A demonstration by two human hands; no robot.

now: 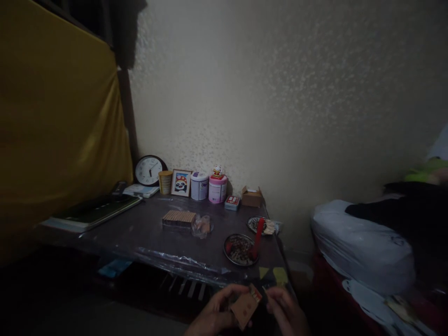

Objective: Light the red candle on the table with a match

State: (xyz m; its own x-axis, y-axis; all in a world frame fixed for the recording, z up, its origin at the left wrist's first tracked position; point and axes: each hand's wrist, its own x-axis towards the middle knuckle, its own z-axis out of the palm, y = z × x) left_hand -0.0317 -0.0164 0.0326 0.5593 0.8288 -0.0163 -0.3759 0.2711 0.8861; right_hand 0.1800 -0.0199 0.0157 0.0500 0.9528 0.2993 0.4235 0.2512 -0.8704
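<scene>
Low in the head view, my left hand [219, 312] is closed around a small brown cardboard packet [246, 308]. The packet is tilted, with two dark round spots on its face and a red and white part at its upper end. Just to the right, my right hand [284, 310] is pinched close to that end. A tiny pale tip shows at its fingers, too small and dim to name. Beyond the hands, a round metal dish [228, 257] holds dark and pale bits and a red spoon [258, 235].
Behind the dish, a second plate [252, 227] carries thin pale sticks [269, 227]. A row of brown packets [178, 218] lies mid-table beside a clear plastic bag [201, 227]. Tins [217, 190], a picture frame [181, 183], a clock [150, 170] and an open box [251, 198] line the wall.
</scene>
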